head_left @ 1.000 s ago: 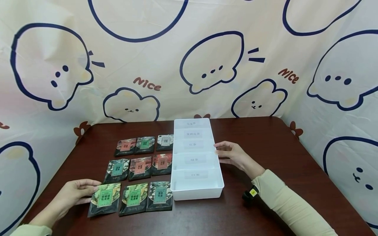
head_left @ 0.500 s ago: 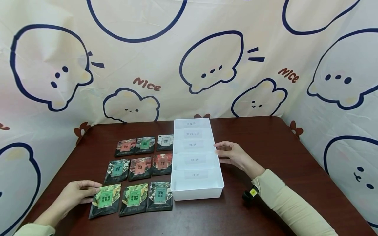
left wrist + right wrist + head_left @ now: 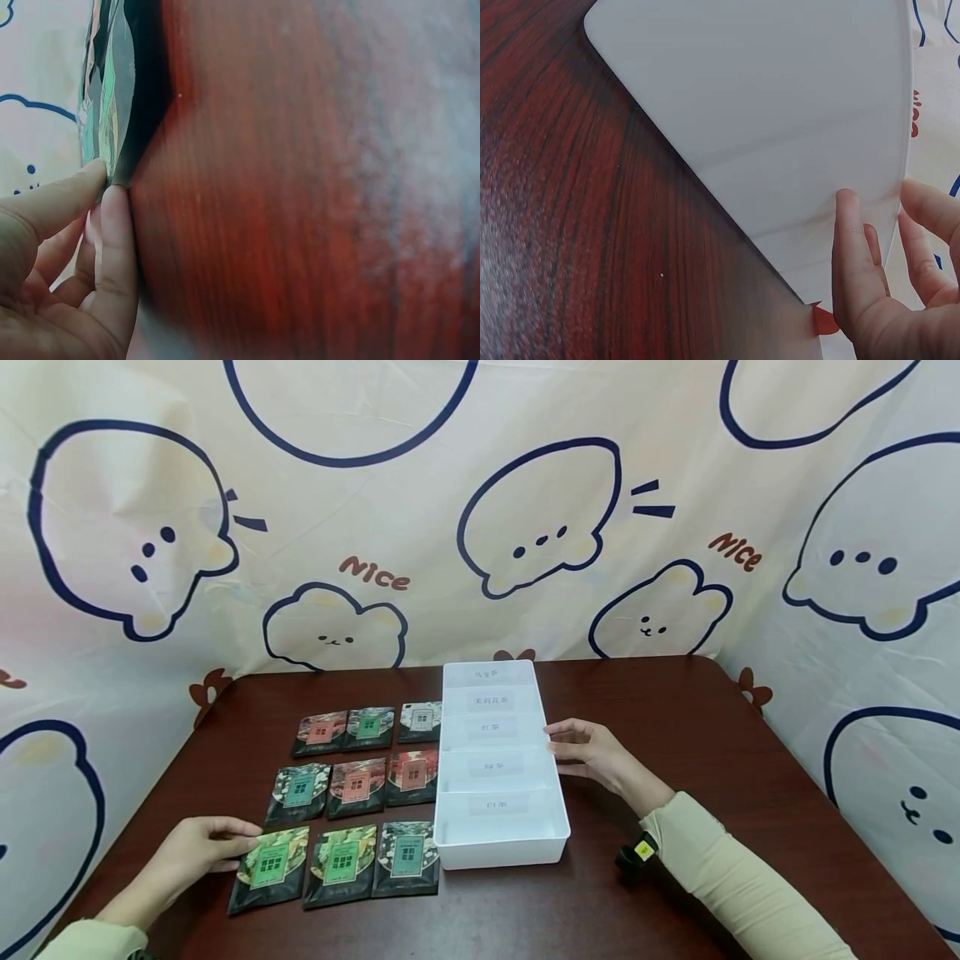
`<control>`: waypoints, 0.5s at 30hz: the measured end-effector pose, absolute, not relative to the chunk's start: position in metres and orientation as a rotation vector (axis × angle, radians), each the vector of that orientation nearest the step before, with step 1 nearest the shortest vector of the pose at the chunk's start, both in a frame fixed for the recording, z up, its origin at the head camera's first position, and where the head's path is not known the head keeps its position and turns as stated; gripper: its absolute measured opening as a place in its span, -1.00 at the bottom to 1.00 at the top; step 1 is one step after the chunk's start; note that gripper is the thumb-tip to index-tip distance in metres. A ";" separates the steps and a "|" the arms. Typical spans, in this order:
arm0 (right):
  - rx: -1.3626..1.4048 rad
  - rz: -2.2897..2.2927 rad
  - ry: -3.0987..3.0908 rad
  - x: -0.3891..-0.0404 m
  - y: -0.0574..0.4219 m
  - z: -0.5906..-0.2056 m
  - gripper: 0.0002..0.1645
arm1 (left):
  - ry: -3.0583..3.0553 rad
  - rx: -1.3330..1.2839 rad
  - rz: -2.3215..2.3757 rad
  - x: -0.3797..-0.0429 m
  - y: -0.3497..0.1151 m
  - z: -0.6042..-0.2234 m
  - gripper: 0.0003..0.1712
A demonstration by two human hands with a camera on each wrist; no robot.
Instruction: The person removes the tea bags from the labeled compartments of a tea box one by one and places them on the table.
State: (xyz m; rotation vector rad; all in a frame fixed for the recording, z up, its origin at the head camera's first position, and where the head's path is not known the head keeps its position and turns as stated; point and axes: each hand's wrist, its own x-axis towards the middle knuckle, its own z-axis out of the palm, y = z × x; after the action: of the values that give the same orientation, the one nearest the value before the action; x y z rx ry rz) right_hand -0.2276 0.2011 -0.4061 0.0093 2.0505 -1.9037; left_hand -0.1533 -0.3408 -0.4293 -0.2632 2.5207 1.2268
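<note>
My left hand pinches the upper left corner of a tea sachet with a bright green label, at the near left of the sachets. In the left wrist view, thumb and finger meet at the edge of this sachet, seen side-on close to the tabletop. A long white divided box stands right of the sachets, each compartment bearing a paper label. Against its right side rest the fingertips of my right hand. The right wrist view shows straight fingers touching the outer wall and rim.
Several more dark sachets lie in three rows left of the box: green, teal, red and white-labelled ones among them. The brown table backs onto a cartoon-printed curtain.
My left hand and the green-labelled sachet have shifted slightly to the right. The right hand and the white box stay where they were.
</note>
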 end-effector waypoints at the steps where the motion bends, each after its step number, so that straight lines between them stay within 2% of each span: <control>1: 0.010 -1.904 2.051 -0.227 0.201 -0.406 -0.50 | 2.521 -0.267 1.223 -0.154 -0.340 -0.429 -0.68; 15: 0.010 -1.894 2.062 -0.228 0.201 -0.407 -0.49 | 2.528 -0.316 1.202 -0.156 -0.336 -0.428 -0.71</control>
State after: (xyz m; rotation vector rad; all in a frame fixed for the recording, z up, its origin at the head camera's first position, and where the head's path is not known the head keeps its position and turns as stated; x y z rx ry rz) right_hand -0.2280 0.2014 -0.4068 0.0096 2.0622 -1.8935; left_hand -0.1561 -0.3355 -0.4284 -0.3163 2.5285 1.2023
